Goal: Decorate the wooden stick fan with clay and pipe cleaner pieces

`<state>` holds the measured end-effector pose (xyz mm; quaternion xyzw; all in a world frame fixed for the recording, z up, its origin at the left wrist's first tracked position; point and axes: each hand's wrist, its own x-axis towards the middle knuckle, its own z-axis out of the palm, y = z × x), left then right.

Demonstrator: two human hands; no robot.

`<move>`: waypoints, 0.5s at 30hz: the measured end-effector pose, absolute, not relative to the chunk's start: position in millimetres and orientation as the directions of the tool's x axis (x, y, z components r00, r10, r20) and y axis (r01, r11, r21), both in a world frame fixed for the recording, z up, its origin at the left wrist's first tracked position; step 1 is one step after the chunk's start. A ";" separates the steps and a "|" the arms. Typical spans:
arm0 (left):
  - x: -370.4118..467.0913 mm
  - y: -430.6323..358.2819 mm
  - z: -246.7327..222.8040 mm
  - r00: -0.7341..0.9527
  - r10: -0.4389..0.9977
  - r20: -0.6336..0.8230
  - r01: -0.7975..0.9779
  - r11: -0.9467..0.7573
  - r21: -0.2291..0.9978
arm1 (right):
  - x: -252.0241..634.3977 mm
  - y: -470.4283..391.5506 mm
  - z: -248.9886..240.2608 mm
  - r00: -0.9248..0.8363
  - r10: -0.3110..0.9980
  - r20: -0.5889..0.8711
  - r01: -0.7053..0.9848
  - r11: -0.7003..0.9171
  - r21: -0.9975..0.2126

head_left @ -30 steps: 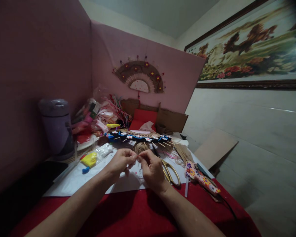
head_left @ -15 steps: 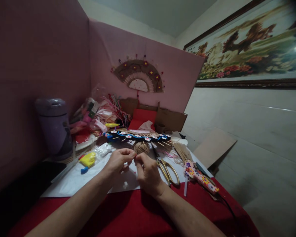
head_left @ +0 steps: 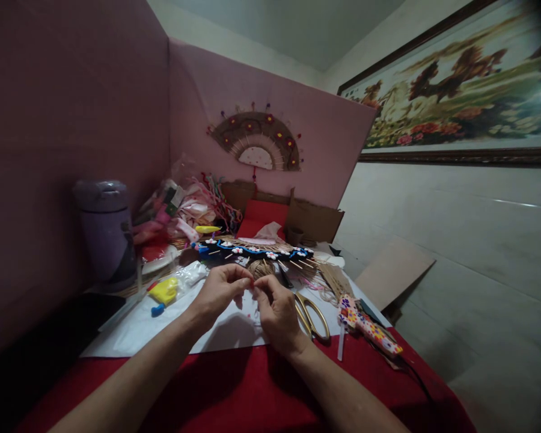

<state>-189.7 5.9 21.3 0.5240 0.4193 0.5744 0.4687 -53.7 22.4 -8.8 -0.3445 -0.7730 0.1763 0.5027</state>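
Note:
My left hand (head_left: 224, 291) and my right hand (head_left: 276, 307) meet at the fingertips above the white paper (head_left: 228, 337). Each is closed in a pinch. Between the tips shows a tiny reddish bit, too small to name. Just behind the fingers sits a ball of brown twine (head_left: 260, 269), partly hidden by them. Beyond it lies a fan (head_left: 252, 249) with a black band, a blue wavy line, white flowers and sticks poking out. To the right of my right hand rest gold-handled scissors (head_left: 313, 317).
A flower-patterned glue gun (head_left: 367, 328) lies at the right on the red tablecloth (head_left: 216, 391). Yellow clay (head_left: 165, 290) and blue clay (head_left: 157, 309) are at left, near a purple tumbler (head_left: 107, 234). A brown fan (head_left: 256, 138) hangs on the pink panel (head_left: 315, 132).
Both hands have shifted slightly right and up in the view, still pinched together at the tips. The whole scene has slid a little to the right as well.

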 end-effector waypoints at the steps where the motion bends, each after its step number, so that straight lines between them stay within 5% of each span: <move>1: -189.3 5.3 22.3 -0.004 0.978 0.207 -0.100 -0.206 0.973 | -53.7 22.5 -8.7 -0.256 0.709 0.658 0.353 0.702 -0.619; 10: -191.2 9.2 19.9 -0.038 0.965 0.259 0.090 -0.254 0.963 | -51.6 26.8 -5.1 -0.220 0.684 0.696 0.418 0.711 -0.566; 15: -193.7 10.3 12.4 0.067 0.859 0.507 0.521 -0.464 0.717 | -50.6 31.4 -10.7 -0.275 0.646 0.712 0.485 0.733 -0.478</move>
